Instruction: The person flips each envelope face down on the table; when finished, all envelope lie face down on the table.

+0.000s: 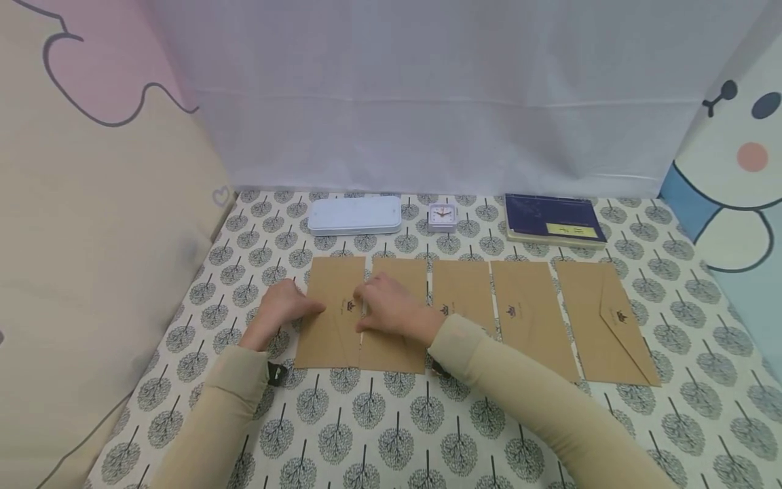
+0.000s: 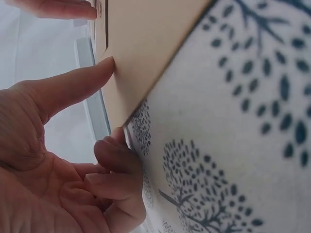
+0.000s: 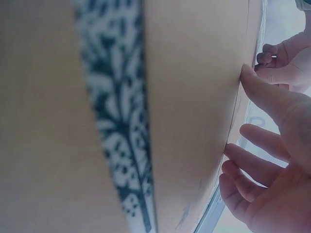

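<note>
Several brown paper envelopes lie in a row on the table. My left hand (image 1: pixel 284 309) is at the left edge of the leftmost envelope (image 1: pixel 324 282). In the left wrist view its straight thumb (image 2: pixel 92 80) touches the paper, with the bent fingers (image 2: pixel 119 174) at the edge. My right hand (image 1: pixel 394 309) is over the second envelope (image 1: pixel 400 356), near the seam between these two. In the right wrist view its thumb (image 3: pixel 262 92) touches the paper edge, and the loosely bent fingers are spread along that edge.
Farther right lie the third envelope (image 1: pixel 464 282), another with a small crown print (image 1: pixel 531 292), and the rightmost envelope (image 1: pixel 589 319). Behind the row stand a pale blue tin case (image 1: pixel 354 214), a small square clock (image 1: pixel 442 216) and a dark blue book (image 1: pixel 544 214).
</note>
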A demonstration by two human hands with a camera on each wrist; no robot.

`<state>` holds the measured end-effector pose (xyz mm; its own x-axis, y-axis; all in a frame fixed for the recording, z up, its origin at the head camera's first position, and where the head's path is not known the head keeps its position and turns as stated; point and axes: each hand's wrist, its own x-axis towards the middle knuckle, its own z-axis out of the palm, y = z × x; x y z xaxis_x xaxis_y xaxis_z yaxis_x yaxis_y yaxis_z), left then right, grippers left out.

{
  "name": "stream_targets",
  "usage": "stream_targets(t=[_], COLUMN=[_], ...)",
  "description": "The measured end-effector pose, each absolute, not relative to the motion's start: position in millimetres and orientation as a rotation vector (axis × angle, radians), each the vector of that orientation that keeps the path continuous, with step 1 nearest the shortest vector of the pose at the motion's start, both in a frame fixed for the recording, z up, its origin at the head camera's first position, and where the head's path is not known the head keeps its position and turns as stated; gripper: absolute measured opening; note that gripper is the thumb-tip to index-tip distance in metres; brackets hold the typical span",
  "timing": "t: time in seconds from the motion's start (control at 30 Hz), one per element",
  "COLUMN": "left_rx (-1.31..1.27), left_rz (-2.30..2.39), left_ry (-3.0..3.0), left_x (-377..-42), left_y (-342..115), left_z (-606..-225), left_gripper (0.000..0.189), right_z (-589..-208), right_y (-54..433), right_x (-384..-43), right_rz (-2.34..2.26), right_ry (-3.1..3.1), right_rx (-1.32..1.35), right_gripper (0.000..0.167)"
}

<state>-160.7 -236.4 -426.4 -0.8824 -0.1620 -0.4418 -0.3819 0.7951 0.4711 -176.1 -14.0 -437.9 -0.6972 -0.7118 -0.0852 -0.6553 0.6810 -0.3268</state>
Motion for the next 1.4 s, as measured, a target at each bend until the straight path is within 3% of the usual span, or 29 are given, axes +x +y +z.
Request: stream_targets(t=[0.23,0.4,0.77,1.1,1.4], left_rx=[-0.351,-0.316,-0.269,-0.148,-0.134], left_rz=[0.89,1.103,1.63,1.948,1.992], left_ry=[2.605,2.589,2.447,2.216,2.088], left_x=[-157.1,-152.5,-146.0,-144.5,-145.1], left_y=[-242.4,-245.4,-246.3,-233.5,-225.0], left_z=[-421.8,-417.9,-418.5,-415.8,-426.1], left_gripper=[0.038,0.018,0.038,0.036,0.044], right_z=[-440.8,-440.4,-438.6,-432.2,-425.8], right_y=[-16.0,-16.7,-21.0,-24.1,-27.8], right_x=[-176.7,-176.0,-171.4,-162.4,-155.2], right_rz=[-0.378,-0.39,-0.553,-0.744,-0.907], right_ry=[2.689,2.7,2.72,2.65,2.598], right_rx=[-1.127,-1.13,-1.121,-1.017,-0.888], right_gripper=[0.058,0.044,0.032,0.06,0.067])
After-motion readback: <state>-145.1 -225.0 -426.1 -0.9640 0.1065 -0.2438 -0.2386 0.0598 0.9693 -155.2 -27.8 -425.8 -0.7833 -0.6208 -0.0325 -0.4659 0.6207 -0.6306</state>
